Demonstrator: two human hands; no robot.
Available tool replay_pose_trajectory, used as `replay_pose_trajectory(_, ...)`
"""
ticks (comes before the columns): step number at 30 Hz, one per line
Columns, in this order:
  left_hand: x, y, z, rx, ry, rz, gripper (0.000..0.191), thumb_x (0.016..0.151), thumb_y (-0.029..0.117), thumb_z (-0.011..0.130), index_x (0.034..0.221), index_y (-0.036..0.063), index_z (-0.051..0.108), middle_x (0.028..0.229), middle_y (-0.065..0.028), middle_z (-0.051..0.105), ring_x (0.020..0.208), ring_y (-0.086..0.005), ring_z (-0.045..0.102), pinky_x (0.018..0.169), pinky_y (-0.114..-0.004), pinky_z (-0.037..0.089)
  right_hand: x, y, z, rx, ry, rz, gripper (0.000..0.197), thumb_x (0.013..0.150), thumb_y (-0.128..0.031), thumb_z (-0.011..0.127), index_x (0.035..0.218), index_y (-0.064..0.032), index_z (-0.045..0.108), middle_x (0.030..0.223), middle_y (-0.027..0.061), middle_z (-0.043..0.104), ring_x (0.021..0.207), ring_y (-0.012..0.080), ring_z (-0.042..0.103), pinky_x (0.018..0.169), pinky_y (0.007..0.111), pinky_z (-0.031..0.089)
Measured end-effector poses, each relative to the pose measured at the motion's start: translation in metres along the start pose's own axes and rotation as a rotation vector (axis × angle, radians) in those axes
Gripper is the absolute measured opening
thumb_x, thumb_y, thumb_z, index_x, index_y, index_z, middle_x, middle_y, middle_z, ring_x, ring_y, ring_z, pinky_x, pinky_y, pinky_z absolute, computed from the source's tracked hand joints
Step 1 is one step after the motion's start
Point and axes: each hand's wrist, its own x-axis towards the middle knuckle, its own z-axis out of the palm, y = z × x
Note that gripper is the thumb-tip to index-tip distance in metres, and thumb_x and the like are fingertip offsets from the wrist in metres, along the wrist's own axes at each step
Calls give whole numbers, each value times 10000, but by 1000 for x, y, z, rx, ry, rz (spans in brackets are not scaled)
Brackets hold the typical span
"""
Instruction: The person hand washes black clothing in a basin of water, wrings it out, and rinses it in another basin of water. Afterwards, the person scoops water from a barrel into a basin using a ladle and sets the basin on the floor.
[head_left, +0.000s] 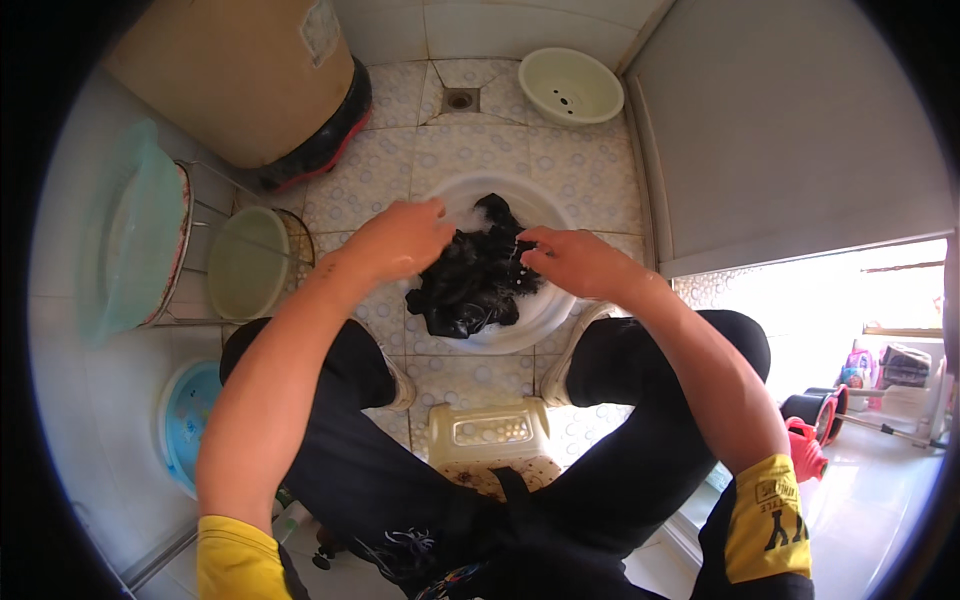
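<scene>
A wet black garment lies bunched in a white plastic basin on the floor between my feet. Some white suds float beside the cloth. At the left of the basin is my left hand, its fingers curled near the garment's edge; whether they grip it is hidden. My right hand is over the basin's right side, thumb and fingers apart, with nothing in them. Water drops hang or fall by its fingertips, against the black cloth.
A plastic stool is beneath me. Ahead are a floor drain, a pale green basin and a large tan container. On the left, a wire rack holds basins, above a blue basin. A grey panel stands to the right.
</scene>
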Motion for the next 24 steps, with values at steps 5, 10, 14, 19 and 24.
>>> replay_pose_trajectory(5, 12, -3, 23, 536, -180, 117, 296, 916, 267, 499, 1105, 55, 581, 902, -197, 652, 886, -394, 620, 725, -496, 489, 6, -16, 12, -332, 386, -139, 368, 905, -333, 561, 1197, -108, 565, 953, 131, 639, 868, 338, 641, 730, 455, 517)
replay_pose_trajectory(10, 30, -50, 72, 547, -278, 187, 263, 866, 249, 534, 1019, 57, 631, 898, -189, 644, 876, -392, 617, 712, -512, 488, 12, 13, 13, -406, 341, -24, 293, 896, -331, 560, 1090, -115, 594, 940, 99, 654, 852, 306, 661, 692, 427, 528)
replay_pose_trajectory(14, 14, -99, 115, 513, -536, 102, 296, 820, 196, 534, 1059, 109, 684, 1230, -204, 573, 1138, -383, 532, 889, -456, 479, 21, 14, 11, -366, 139, 66, 293, 925, -339, 536, 1124, -130, 588, 952, 103, 646, 873, 302, 652, 704, 424, 530)
replay_pose_trajectory(19, 4, -99, 138, 674, -603, 92, 373, 782, 153, 519, 1114, 152, 688, 1405, -189, 448, 1287, -370, 420, 1003, -406, 427, 25, 15, 14, -380, 0, 53, 308, 932, -348, 521, 1139, -127, 578, 991, 105, 641, 895, 291, 649, 705, 418, 533)
replay_pose_trajectory(24, 38, -134, 147, 593, -625, 114, 311, 779, 156, 522, 1035, 75, 677, 1184, -196, 589, 1092, -369, 546, 877, -429, 467, 25, 14, 18, -384, 9, 0, 311, 934, -337, 510, 1154, -125, 569, 968, 96, 648, 880, 288, 654, 700, 417, 534)
